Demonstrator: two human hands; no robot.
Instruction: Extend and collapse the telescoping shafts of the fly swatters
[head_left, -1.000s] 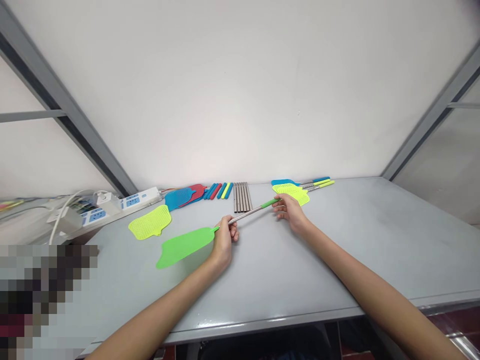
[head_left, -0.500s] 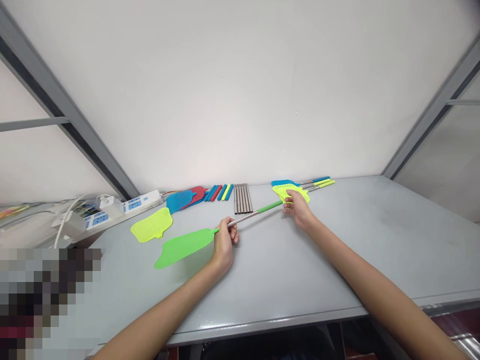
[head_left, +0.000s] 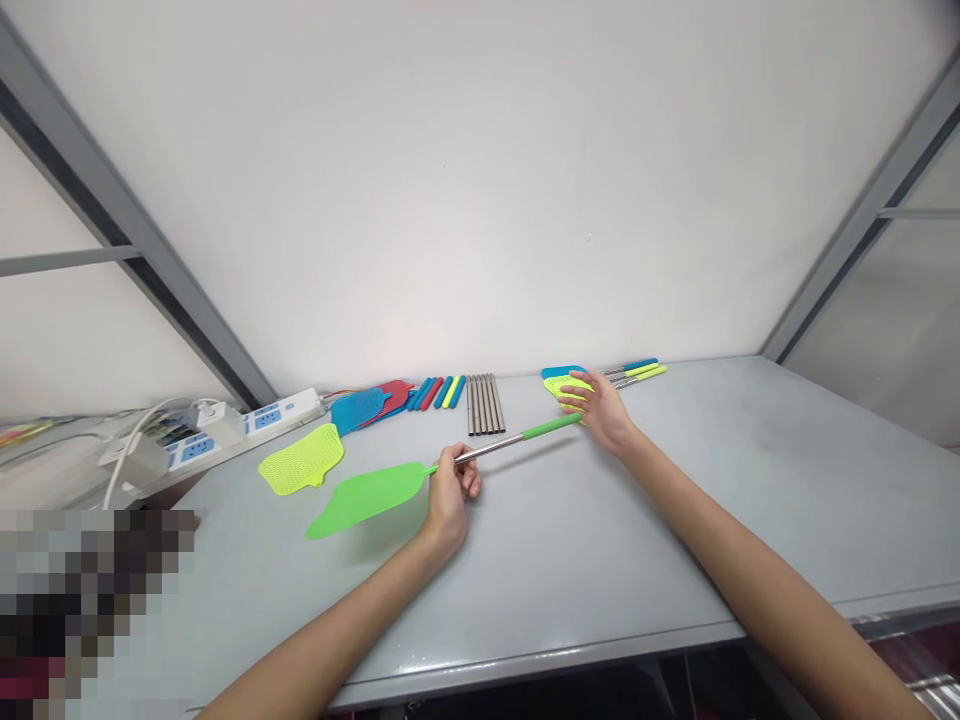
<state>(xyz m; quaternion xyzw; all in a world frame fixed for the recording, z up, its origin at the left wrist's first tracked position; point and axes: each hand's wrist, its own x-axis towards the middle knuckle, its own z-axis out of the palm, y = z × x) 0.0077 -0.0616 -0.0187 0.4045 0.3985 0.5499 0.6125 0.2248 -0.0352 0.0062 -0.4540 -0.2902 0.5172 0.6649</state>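
A fly swatter [head_left: 491, 447] with a bright green head, a metal rod and a green grip slants above the table. My left hand [head_left: 452, 490] is closed around its rod close to the head. At the far end of the grip, my right hand [head_left: 606, 412] has its fingers spread, with the palm close to the grip's tip; whether it touches cannot be made out. Behind that hand lie swatters with a blue head [head_left: 562, 372] and yellow heads [head_left: 561, 385], partly hidden, with their blue and yellow grips [head_left: 646, 371] pointing right.
Several metal tubes [head_left: 486, 405] lie side by side near the wall. Left of them are coloured grips [head_left: 437, 392], then blue heads [head_left: 358, 408], a red head [head_left: 395, 395] and a loose yellow head [head_left: 302, 460]. White power strips [head_left: 281, 412] with cables occupy the left edge.
The fingers of my right hand have spread apart, and the hand has shifted slightly right. The swatter stays in my left hand, its grip end slightly farther right and lower.
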